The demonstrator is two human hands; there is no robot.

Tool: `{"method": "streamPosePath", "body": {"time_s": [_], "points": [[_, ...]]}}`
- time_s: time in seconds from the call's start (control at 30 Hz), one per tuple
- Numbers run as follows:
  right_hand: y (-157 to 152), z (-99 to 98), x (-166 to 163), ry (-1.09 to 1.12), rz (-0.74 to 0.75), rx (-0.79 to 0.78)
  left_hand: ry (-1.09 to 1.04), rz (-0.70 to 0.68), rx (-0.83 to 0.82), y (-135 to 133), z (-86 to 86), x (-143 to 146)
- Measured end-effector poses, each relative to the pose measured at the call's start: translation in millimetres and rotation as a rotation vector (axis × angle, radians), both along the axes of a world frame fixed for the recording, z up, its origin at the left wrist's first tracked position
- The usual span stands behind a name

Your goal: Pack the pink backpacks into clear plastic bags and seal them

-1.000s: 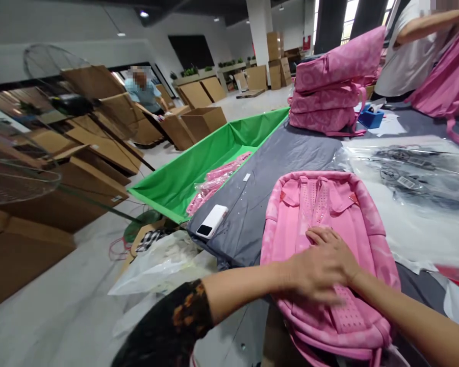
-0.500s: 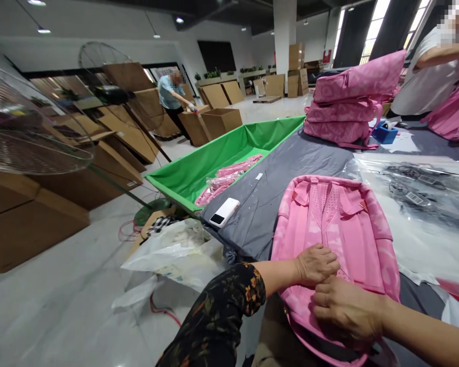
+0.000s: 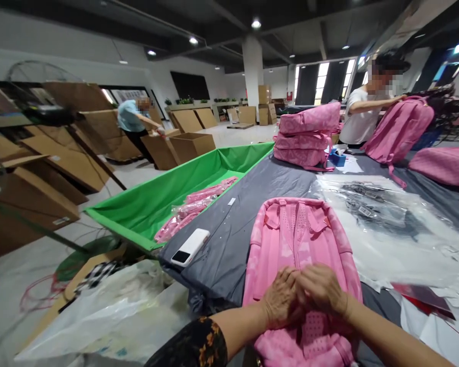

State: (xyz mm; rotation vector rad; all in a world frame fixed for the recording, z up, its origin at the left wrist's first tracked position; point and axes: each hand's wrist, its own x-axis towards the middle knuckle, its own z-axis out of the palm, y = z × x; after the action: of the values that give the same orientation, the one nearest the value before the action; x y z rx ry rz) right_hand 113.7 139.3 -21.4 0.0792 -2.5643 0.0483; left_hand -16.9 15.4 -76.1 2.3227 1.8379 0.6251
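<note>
A pink backpack (image 3: 298,239) lies back-side up on the grey table cover (image 3: 229,229) in front of me, its mesh back panel and shoulder straps facing up. My left hand (image 3: 279,303) and my right hand (image 3: 321,290) rest side by side on its near end, pressing on the straps there. Their fingers are bent and touch each other. Whether either hand grips a strap is not clear.
A white phone (image 3: 190,247) lies near the table's left edge. Clear plastic bags (image 3: 382,224) are spread at right. A stack of pink backpacks (image 3: 308,135) stands farther back. A green bin (image 3: 176,191) holds bagged pink items. A person (image 3: 361,120) handles another pink backpack (image 3: 400,130). Cardboard boxes (image 3: 61,158) fill the left.
My hands have come together on the backpack's near end, the right one shifting left beside the left. The view has tilted up and away, showing more of the room.
</note>
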Motion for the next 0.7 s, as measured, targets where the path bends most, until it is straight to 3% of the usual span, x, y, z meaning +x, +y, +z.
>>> {"method": "streamPosePath", "body": {"time_s": [0.13,0.23,0.33,0.47,0.57,0.7], "points": [[40,-0.3,-2,-0.040,-0.389,-0.070,0.001,-0.028,-0.011,-22,0.1,11],[52,-17.4,4,-0.152,-0.488,-0.117,0.015,-0.082,-0.063,-23,5.1,15],[65,-22.3,3,-0.251,-0.475,-0.186,0.034,-0.071,-0.142,7,26.2,14],[127,-0.4,0,-0.222,-0.544,-0.323,-0.043,0.250,-0.066,62,48.2,6],[192,6.6,12,-0.125,-0.760,-0.391,-0.140,0.283,-0.132,82,35.7,0],[250,-17.2,45,-0.107,-1.065,-0.428,-0.180,0.258,-0.214,83,7.8,-7]]}}
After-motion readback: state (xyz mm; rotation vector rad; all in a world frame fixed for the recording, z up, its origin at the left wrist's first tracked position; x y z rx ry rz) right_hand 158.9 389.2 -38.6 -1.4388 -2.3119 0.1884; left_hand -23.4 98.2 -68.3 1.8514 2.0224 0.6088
